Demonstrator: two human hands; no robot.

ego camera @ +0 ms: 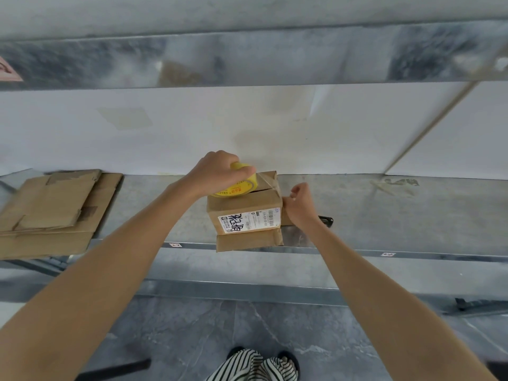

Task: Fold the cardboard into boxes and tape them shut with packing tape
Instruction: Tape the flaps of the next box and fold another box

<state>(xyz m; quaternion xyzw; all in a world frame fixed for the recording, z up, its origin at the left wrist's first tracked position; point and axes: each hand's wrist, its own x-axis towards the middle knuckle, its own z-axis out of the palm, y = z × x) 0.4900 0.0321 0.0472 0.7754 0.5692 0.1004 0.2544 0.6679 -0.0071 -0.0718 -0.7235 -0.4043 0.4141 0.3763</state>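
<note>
Clamping one tape roll (237,188), left fingers (243,171), one box (242,206), right fingers (295,191) curled, grip unclear

Matt brown cardboard box (244,210), glossy yellow tape roll (236,185), dull galvanised-metal shelf (384,215).

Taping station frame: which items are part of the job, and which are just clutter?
In use: box; yellow tape roll, gripped by left hand; right hand at the box's side; flat cardboard stack.
Lying about: black object behind the right wrist; pale scrap on the shelf.
</note>
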